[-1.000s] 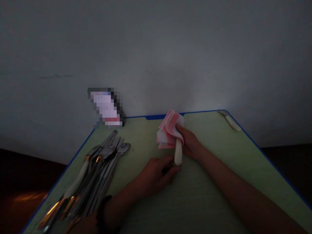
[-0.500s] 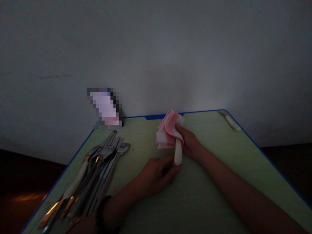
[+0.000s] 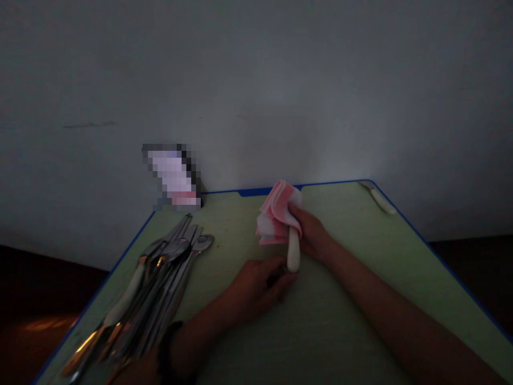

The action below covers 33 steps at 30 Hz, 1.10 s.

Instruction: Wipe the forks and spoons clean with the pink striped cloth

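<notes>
Near the middle of the table, my right hand [image 3: 315, 233] grips a folded pink-and-white cloth [image 3: 276, 211]. The cloth is wrapped around the upper part of a white-handled piece of cutlery [image 3: 294, 255], so its head is hidden and I cannot tell its kind. Its thick pale handle sticks out below the cloth, toward me. My left hand [image 3: 256, 286] is closed at the handle's lower end, with thumb and fingers around the tip. A dark band circles the left wrist.
Several spoons and other long metal utensils [image 3: 172, 278] lie in a pile at the left. A white-handled fork [image 3: 380, 200] rests near the far right corner. A blurred-out phone-like device [image 3: 172, 174] leans on the wall [image 3: 280, 96]. The pale green table [image 3: 340, 331] has a blue edge.
</notes>
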Each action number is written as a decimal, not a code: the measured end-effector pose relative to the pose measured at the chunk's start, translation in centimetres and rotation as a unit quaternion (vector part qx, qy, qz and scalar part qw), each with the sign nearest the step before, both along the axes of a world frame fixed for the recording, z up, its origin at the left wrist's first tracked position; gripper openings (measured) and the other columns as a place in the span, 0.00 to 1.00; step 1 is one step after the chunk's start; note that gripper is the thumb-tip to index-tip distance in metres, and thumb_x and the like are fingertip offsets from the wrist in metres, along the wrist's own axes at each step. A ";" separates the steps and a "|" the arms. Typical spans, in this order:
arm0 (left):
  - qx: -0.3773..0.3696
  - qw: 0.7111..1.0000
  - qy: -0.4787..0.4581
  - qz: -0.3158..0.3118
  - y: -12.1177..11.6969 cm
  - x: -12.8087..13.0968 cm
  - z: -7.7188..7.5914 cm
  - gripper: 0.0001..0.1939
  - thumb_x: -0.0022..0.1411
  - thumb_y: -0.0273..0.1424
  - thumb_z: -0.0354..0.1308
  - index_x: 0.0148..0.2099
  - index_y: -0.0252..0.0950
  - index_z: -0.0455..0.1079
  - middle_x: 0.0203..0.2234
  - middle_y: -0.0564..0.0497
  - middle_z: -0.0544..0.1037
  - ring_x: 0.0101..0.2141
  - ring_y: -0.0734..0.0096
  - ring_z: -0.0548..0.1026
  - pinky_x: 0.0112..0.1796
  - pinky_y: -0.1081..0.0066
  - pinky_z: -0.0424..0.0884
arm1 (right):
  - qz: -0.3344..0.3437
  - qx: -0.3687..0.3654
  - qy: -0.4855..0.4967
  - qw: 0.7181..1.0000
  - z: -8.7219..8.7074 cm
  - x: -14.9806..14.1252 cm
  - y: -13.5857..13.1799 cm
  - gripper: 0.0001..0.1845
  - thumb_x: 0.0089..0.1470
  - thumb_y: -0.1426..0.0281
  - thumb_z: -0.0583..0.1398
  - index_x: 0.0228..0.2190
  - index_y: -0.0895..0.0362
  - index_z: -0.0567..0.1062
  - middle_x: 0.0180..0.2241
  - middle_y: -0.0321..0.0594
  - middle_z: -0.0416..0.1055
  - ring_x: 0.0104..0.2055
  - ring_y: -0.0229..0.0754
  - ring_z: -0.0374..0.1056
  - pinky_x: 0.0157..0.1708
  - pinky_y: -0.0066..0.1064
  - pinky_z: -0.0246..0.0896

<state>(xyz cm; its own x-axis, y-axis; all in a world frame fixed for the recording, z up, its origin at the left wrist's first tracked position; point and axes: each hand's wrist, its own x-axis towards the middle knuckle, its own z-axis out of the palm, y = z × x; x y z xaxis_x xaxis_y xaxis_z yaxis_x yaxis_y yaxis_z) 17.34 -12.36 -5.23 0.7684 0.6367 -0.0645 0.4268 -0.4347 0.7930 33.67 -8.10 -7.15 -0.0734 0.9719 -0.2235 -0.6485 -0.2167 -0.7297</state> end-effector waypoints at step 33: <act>0.023 1.000 0.003 -0.007 0.0 0.0 -0.2 0.11 0.66 0.33 0.46 0.32 0.36 0.64 0.19 0.58 0.70 0.21 0.78 0.66 0.25 0.78 0.60 | -0.008 -0.002 0.014 1.000 0.3 -0.1 -0.2 0.13 0.48 0.60 0.61 0.26 0.59 0.73 0.21 0.35 0.70 0.25 0.36 0.63 0.32 0.30 0.58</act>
